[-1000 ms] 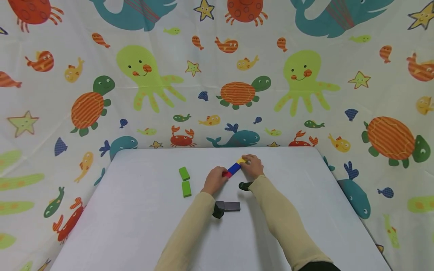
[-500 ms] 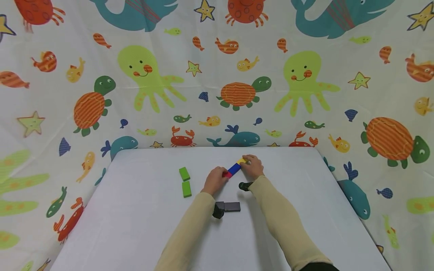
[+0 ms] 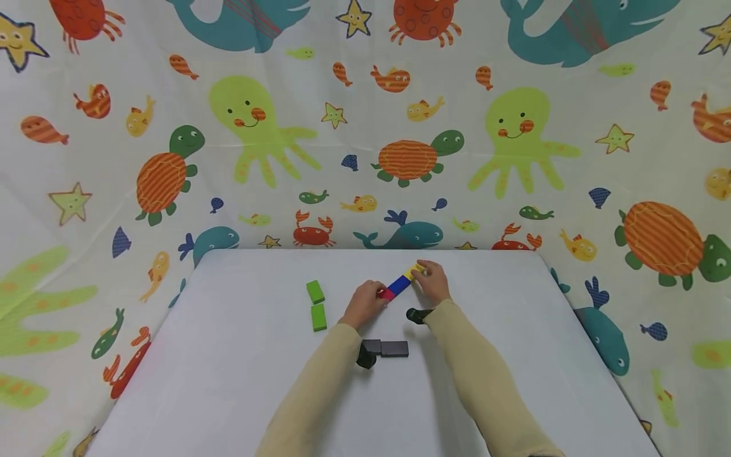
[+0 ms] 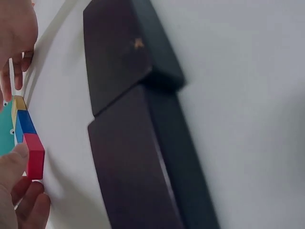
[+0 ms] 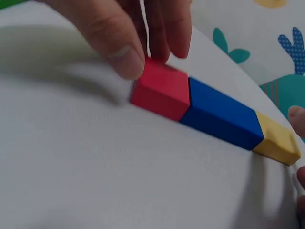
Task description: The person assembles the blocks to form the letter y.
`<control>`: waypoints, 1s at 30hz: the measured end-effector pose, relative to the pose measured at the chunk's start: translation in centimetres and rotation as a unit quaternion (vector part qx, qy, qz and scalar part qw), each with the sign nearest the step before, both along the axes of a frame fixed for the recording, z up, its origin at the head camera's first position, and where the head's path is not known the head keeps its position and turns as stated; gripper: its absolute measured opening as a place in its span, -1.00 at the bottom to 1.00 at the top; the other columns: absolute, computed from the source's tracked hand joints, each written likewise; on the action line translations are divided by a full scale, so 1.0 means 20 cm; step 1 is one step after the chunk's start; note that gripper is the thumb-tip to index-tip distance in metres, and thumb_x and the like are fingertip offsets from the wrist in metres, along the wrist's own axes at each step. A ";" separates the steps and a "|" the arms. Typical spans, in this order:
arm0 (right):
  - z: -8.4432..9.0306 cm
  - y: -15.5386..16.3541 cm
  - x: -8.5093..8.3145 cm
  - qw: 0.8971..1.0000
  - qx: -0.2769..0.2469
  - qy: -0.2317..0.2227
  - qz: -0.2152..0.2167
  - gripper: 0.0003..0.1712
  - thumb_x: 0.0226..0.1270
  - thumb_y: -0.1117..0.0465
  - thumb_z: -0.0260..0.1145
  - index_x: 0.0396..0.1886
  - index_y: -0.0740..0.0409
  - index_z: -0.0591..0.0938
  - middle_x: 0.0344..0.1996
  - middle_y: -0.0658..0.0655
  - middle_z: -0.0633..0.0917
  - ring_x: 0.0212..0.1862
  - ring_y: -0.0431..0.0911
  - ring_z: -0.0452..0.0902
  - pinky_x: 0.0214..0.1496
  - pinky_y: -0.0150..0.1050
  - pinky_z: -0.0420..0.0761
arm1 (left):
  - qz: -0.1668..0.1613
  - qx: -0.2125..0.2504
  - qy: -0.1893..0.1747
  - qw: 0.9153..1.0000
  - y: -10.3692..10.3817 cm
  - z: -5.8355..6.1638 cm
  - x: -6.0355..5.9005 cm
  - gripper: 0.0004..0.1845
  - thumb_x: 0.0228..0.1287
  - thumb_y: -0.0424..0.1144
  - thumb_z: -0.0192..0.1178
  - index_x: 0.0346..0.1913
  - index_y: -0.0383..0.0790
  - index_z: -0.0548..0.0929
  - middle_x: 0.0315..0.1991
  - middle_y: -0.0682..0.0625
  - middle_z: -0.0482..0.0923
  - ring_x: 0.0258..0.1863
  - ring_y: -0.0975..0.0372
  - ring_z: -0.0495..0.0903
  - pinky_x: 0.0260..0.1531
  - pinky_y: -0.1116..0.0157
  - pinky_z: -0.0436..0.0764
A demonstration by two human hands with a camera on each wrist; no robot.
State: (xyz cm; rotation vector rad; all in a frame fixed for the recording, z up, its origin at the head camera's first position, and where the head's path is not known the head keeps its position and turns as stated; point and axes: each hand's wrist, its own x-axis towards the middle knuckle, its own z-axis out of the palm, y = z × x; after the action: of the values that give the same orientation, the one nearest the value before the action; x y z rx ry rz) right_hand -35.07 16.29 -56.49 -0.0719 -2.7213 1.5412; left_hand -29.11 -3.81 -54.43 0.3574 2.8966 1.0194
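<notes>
Red block (image 3: pixel 385 294), blue block (image 3: pixel 399 285), yellow block (image 3: pixel 415 273) unmoved, both hands still holding.

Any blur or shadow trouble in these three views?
Head view: even light, sharp, edges bowed. Left wrist view: the two dark rectangular blocks fill the frame, soft. Right wrist view: left hand blurred; red wooden block sharper.
</notes>
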 end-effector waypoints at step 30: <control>-0.02 -0.28 0.29 0.990 -0.106 -0.012 -0.088 -0.51 0.29 0.08 0.38 0.16 0.22 0.62 0.15 0.26 0.52 0.13 0.08 0.40 0.24 -0.01 0.43 | -0.004 -0.018 0.004 1.000 -0.21 -0.01 0.06 -0.72 0.29 -0.28 0.30 0.01 -0.31 0.63 -0.10 -0.11 0.59 -0.10 0.13 0.55 0.03 0.16 0.55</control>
State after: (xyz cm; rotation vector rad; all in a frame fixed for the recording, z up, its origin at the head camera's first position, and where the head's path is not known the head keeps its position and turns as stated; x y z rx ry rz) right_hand -29.32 10.69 -56.87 -0.3249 -2.4789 1.7773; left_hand -27.87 -8.03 -54.63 0.3716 2.9129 0.9659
